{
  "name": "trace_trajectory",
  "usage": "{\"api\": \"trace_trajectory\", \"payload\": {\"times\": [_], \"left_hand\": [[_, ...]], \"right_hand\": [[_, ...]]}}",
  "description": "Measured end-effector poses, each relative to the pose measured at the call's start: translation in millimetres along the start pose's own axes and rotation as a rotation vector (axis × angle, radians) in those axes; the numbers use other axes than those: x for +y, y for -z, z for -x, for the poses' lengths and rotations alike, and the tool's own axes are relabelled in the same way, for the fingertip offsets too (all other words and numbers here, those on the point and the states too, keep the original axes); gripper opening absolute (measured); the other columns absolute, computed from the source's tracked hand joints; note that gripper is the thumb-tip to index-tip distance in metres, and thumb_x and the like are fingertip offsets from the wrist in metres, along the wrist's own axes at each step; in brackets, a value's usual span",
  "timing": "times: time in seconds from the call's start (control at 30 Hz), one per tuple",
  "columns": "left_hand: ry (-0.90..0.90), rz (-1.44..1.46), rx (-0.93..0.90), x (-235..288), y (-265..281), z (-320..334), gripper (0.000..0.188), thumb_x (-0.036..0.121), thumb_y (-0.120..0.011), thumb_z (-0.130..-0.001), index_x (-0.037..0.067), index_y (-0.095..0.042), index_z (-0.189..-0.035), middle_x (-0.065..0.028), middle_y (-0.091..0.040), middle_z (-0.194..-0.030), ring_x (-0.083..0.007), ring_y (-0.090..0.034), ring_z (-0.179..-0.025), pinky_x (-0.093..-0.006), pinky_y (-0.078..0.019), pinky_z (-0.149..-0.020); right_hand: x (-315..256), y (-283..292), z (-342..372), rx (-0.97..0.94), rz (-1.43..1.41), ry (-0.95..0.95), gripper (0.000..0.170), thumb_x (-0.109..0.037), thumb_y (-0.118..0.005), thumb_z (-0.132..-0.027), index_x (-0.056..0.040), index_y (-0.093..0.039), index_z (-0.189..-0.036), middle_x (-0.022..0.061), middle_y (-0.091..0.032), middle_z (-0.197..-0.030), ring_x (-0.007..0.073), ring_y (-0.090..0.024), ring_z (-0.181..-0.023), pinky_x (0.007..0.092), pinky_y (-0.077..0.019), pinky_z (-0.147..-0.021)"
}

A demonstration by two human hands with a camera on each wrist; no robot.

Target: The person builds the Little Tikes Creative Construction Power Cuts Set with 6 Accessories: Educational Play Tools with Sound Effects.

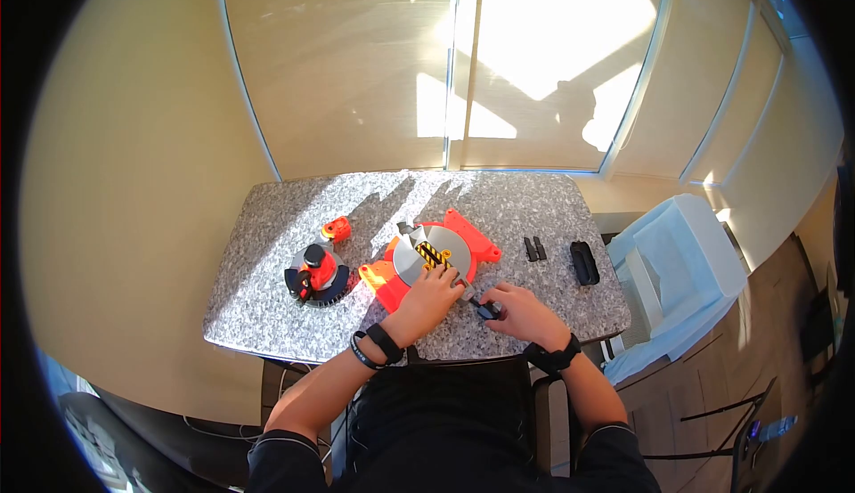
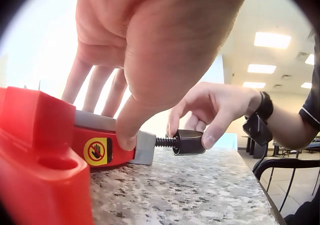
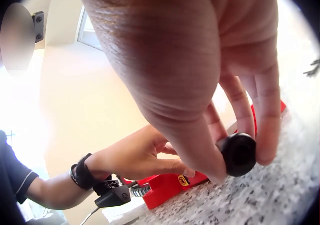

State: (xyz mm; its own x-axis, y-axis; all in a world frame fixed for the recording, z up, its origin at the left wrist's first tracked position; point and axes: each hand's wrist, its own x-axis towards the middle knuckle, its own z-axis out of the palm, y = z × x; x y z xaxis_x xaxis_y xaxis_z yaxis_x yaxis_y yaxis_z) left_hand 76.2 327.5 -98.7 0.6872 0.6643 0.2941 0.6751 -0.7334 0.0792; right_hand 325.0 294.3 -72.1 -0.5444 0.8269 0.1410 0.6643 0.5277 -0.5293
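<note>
A toy miter saw base point(image 1: 410, 261) with a grey round turntable and red-orange body lies on the table. My left hand point(image 1: 427, 301) holds its near arm, the thumb point(image 2: 128, 127) against the red side by a yellow warning sticker and the fingers reaching over the top. From the arm's grey end sticks out a black threaded screw point(image 2: 165, 142) with a black knob point(image 2: 189, 142) on it. My right hand point(image 1: 525, 315) pinches this knob between thumb and fingers, just off the arm's end. In the right wrist view the round end of the knob point(image 3: 239, 154) faces the camera.
Left of the base stands a red and black saw head part point(image 1: 318, 275), with a small orange piece point(image 1: 337, 229) behind it. To the right lie thin black pieces point(image 1: 534, 249) and a black tray-like part point(image 1: 584, 263). A chair with a light-blue cover point(image 1: 686, 270) is beside the table.
</note>
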Motion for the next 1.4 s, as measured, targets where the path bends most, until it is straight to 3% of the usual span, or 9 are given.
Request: {"api": "trace_trajectory", "payload": {"times": [0.07,0.5,0.8,1.07,1.4], "left_hand": [[0.002,-0.003,0.006,0,-3,0,0.022,0.007,-0.064,-0.088,0.006,-0.065,-0.110,-0.0156,-0.059,-0.130,-0.0348,-0.056,-0.127,-0.0456,-0.0473,-0.105],[0.012,-0.007,0.041,-1,-9,3,0.022,0.007,-0.063,-0.091,0.006,-0.063,-0.113,-0.0162,-0.057,-0.136,-0.0376,-0.054,-0.133,-0.0501,-0.0461,-0.108],[0.017,-0.002,0.041,1,-8,2,0.022,0.007,-0.064,-0.091,0.006,-0.064,-0.113,-0.0161,-0.057,-0.136,-0.0374,-0.054,-0.132,-0.0498,-0.0471,-0.107],[0.014,-0.008,0.046,1,-7,2,0.020,0.008,-0.064,-0.092,0.006,-0.064,-0.112,-0.0159,-0.058,-0.135,-0.0365,-0.055,-0.131,-0.0481,-0.0474,-0.106],[0.010,-0.014,0.054,-1,-11,2,0.020,0.009,-0.064,-0.092,0.006,-0.064,-0.112,-0.0159,-0.059,-0.134,-0.0362,-0.055,-0.132,-0.0469,-0.0481,-0.104]], "right_hand": [[-6,2,-1,-0.045,-0.041,-0.077,0.039,-0.018,-0.080,-0.081,-0.0094,-0.066,-0.117,0.0155,-0.065,-0.111,0.0384,-0.067,-0.102,0.0456,-0.0547,-0.091],[-10,-5,-2,-0.022,-0.118,-0.146,0.041,-0.020,-0.081,-0.082,-0.0076,-0.067,-0.118,0.0174,-0.067,-0.110,0.0384,-0.068,-0.101,0.0468,-0.0547,-0.091],[-7,-14,-4,0.025,-0.060,-0.142,0.045,-0.016,-0.087,-0.076,-0.0070,-0.063,-0.114,0.0167,-0.060,-0.115,0.0381,-0.066,-0.106,0.0459,-0.0554,-0.092],[-10,-13,-5,0.088,-0.098,-0.181,0.040,-0.017,-0.084,-0.080,-0.0055,-0.065,-0.113,0.0186,-0.070,-0.102,0.0387,-0.069,-0.098,0.0458,-0.0555,-0.087],[-13,-15,-5,0.087,-0.085,-0.155,0.037,-0.017,-0.083,-0.081,-0.0059,-0.067,-0.112,0.0183,-0.070,-0.101,0.0388,-0.069,-0.097,0.0464,-0.0554,-0.088]]}}
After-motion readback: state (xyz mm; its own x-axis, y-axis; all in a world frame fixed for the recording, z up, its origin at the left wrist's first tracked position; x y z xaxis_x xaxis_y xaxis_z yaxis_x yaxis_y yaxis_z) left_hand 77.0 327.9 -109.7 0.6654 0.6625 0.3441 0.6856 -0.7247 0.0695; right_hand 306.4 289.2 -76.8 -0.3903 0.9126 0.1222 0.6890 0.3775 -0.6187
